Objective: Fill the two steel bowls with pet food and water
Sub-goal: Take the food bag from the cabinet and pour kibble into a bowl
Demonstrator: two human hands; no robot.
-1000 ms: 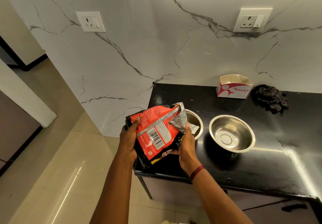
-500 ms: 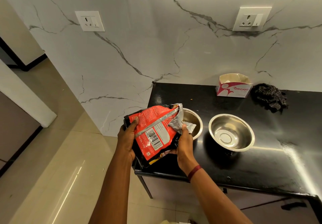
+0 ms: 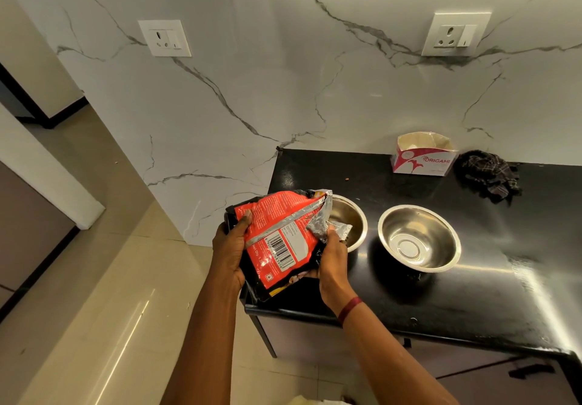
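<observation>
Bag barely shifts, mouth over left bowl; left hand and right hand stay clamped on it. Pouring looks imminent.

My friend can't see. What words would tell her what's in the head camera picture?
A person's left hand and right hand hold a red pet food bag, its foil top pointed toward a steel bowl on a black counter. A second steel bowl next to it is empty; a paper box and dark cloth lie by the wall.
</observation>
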